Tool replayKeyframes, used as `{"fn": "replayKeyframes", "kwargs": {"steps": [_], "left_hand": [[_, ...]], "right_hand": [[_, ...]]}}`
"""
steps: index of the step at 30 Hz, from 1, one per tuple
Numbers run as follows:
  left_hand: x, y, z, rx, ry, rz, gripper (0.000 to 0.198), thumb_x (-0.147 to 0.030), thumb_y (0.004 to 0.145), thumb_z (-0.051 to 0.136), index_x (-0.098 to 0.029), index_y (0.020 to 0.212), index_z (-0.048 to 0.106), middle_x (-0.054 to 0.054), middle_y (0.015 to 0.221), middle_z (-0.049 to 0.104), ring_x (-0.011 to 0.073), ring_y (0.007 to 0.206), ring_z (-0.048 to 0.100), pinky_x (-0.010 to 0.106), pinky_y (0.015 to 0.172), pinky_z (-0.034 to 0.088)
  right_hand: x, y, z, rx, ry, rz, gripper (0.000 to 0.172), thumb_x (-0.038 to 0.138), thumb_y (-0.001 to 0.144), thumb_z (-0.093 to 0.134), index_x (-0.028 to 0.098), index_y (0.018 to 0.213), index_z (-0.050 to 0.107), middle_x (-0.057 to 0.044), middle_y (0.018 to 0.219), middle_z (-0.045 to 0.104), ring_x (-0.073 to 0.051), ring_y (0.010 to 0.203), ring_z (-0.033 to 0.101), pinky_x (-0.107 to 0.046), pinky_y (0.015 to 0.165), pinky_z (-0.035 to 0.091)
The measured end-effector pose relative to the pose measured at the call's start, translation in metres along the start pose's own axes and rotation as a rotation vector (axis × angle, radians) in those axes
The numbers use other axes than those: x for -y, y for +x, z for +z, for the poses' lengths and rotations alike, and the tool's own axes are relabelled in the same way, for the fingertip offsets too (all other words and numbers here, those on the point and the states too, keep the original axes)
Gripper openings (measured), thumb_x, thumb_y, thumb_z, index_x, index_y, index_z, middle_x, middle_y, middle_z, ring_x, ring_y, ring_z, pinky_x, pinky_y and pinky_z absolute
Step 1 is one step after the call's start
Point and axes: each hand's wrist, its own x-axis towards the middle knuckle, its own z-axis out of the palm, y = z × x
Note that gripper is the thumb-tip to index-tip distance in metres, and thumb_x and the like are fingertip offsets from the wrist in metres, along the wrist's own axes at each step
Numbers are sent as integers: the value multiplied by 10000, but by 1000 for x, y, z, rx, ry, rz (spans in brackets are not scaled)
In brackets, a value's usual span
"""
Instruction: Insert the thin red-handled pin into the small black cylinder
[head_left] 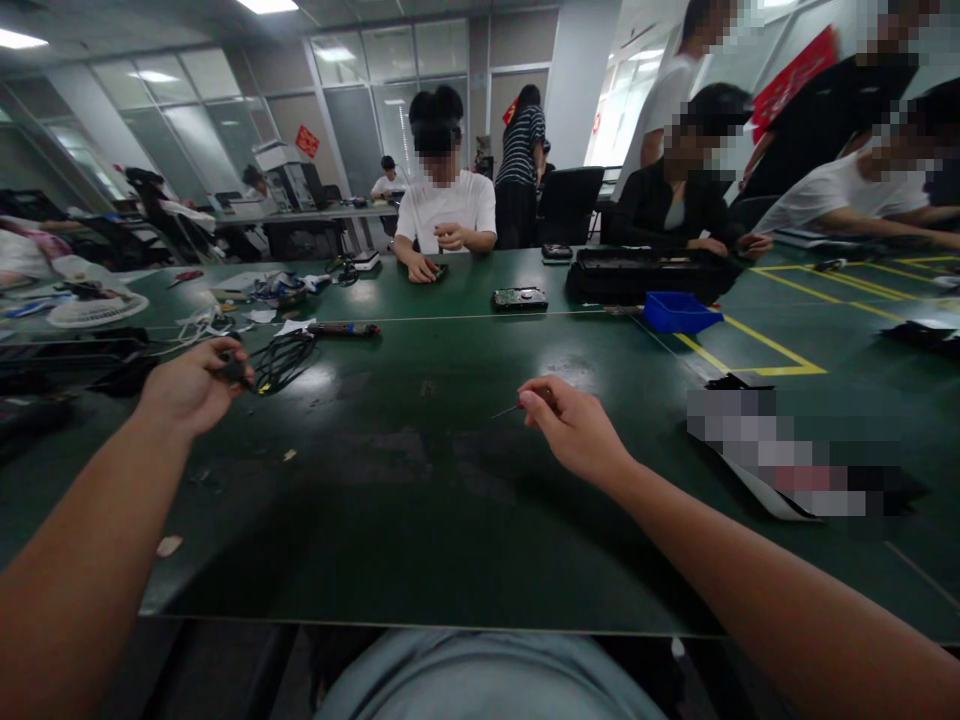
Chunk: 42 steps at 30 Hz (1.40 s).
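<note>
My left hand (191, 385) is raised over the left side of the green table (420, 540), its fingers curled round a small dark object (235, 370) whose kind I cannot make out. Just beyond those fingers lies a coiled black cable (285, 362). Beside the coil rests a dark, pen-shaped tool (345, 329) with a red tip. In my right hand (574, 425), thumb and fingers pinch a thin screwdriver (505, 412). Its metal shaft points left, and a bit of red shows at the fingertips. Most of its handle is hidden in the hand.
A hard drive (520, 298) lies ahead near the table's middle line. Right of it are a black tray (649, 275) and a blue bin (681, 312). A partly blurred packet (787, 455) lies at right. A white fan (97, 306) is at left. Across sits a co-worker (446, 205).
</note>
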Motion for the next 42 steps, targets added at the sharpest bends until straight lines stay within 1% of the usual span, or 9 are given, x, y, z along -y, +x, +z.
{"fn": "replayKeyframes", "kwargs": {"steps": [2,10,14,17,21,25,29,36,42], "left_hand": [[-4,-12,28,192,-126,-54,198,-6,723,368,-128,837,473,3,720,507,121,639,520,249,682,416],[-22,-86,132,723,-325,-124,235,-73,574,473,-135,785,557,45,738,527,168,681,520,288,661,443],[-26,-124,166,857,-325,-165,191,-145,674,487,-143,843,577,44,794,550,163,695,524,289,662,429],[-22,-147,183,924,-126,-84,276,-154,705,554,-157,979,586,40,905,592,170,803,550,300,746,434],[-1,-158,196,916,225,189,461,-6,677,557,-175,1105,547,44,1056,617,184,952,568,310,848,436],[25,-151,201,902,366,311,336,-40,795,557,-187,1097,562,46,1055,640,196,961,592,332,848,456],[39,-140,199,877,400,394,285,-94,824,631,-205,1086,625,41,1097,654,204,1004,606,350,912,476],[48,-132,200,790,360,488,414,-113,836,668,-217,1236,628,70,1269,638,238,1191,579,422,1085,423],[48,-133,200,778,340,513,370,-197,846,708,-220,1212,657,60,1238,663,242,1176,591,429,1086,420]], "right_hand": [[0,0,-1,1,-1,3,227,378,987,483,211,1011,635,-13,744,676,-179,693,645,-301,646,454],[-2,0,-2,1,20,-4,237,397,987,487,213,1004,636,-19,761,684,-183,709,651,-306,643,453],[-3,-1,-2,-7,17,-9,243,417,976,502,213,988,635,-21,766,686,-189,719,653,-312,651,455],[-2,-1,-1,5,5,-16,232,412,963,522,211,987,635,-25,787,693,-193,736,656,-315,665,457],[-1,0,-1,14,-1,-31,197,364,960,524,207,994,639,-21,800,701,-185,745,659,-311,683,456],[0,-1,-2,-16,-24,-1,258,420,963,520,207,909,656,-4,700,672,-173,654,630,-300,617,426],[-1,-2,-3,-76,-13,5,340,484,955,523,206,804,647,4,625,627,-157,578,588,-295,564,394],[-3,-3,-2,-200,266,-18,244,428,956,537,203,946,628,-26,758,678,-172,700,650,-322,664,504],[-1,-3,-2,-161,332,-21,181,374,951,548,209,971,621,-41,828,701,-180,768,679,-351,726,544]]}}
